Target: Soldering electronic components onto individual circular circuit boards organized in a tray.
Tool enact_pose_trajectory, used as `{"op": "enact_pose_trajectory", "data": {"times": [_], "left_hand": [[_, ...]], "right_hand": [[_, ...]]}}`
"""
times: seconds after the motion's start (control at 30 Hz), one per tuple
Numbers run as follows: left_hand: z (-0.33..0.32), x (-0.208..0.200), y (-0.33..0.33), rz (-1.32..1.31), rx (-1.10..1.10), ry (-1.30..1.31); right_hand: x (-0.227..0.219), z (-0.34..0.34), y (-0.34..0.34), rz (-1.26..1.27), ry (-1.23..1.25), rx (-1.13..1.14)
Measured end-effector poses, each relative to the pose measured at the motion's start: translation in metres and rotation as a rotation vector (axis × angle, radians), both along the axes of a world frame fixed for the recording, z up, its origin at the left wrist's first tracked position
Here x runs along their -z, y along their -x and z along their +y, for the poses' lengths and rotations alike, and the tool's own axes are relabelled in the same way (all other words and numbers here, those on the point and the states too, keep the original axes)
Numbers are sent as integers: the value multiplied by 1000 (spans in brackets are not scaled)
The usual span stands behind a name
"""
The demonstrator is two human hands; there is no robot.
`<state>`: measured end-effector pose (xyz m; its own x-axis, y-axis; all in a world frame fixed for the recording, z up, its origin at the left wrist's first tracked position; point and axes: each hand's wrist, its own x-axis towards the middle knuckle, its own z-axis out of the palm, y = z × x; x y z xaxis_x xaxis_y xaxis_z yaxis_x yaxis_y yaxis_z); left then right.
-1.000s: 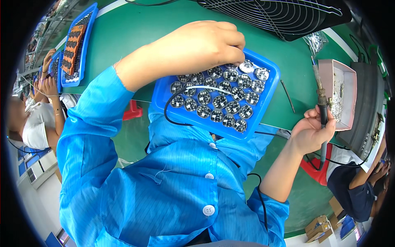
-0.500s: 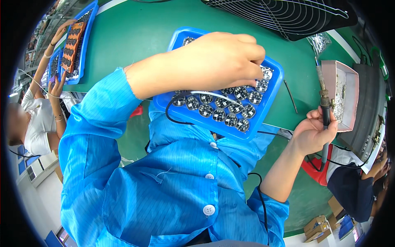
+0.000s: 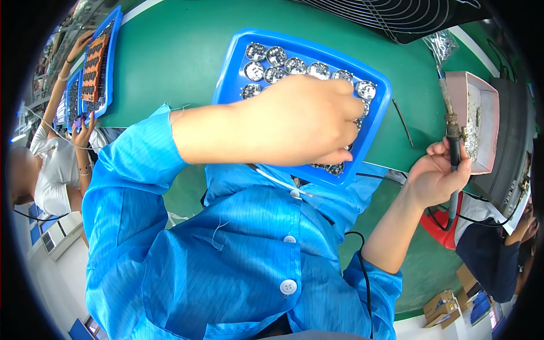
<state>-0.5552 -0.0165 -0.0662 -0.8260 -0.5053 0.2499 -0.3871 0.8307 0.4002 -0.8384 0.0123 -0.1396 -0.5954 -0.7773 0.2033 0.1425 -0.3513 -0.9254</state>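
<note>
Two hands at work over a green desk [image 3: 181, 62], catalogued as follows.

Left hand [image 3: 306, 122] — curled, knuckles up, lying over the middle of a blue tray [image 3: 232, 68]. Its fingers [image 3: 345, 107] bend down among the round silver parts [image 3: 276, 55]; whether they pinch one cannot be told, since the hand hides what sits beneath it.

Right hand [image 3: 436, 173] — fingers closed around the dark handle of a soldering iron [image 3: 451, 133], held upright, metal tip pointing away from the body and just beside a pale open box [image 3: 481, 122] holding small bright bits.

Round silver parts — rows in the tray, some beyond the left fingertips, some under the palm, a few showing at the near rim. Judged light, rigid and smooth, probably slippery on the faces; best taken by the rim between thumb and forefinger.

Soldering iron — stiff, light, likely hot at the metal end; hold on the dark grip only.

Also present — thin dark rod [image 3: 403, 122] lying on the desk between tray and right fingers; a second blue tray [image 3: 110, 34] well off beyond the left elbow, where another person's hands [image 3: 82, 122] work; black wire guard [image 3: 396, 17] at the far edge.
</note>
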Motion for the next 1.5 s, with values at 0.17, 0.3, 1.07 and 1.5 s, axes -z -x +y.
{"op": "enact_pose_trajectory", "data": {"times": [0.17, 0.3, 1.07, 1.5], "left_hand": [[4, 5, 9, -15, 1, -34], [-2, -3, 0, 32, -67, 31], [29, 9, 5, -85, 113, -48], [21, 14, 6, -19, -42, -62]], "right_hand": [[2, -1, 2, -44, 6, 2], [2, -1, 4, -42, 34, -39], [4, -1, 4, 5, 1, -4], [5, -1, 5, -25, 58, -42]]}}
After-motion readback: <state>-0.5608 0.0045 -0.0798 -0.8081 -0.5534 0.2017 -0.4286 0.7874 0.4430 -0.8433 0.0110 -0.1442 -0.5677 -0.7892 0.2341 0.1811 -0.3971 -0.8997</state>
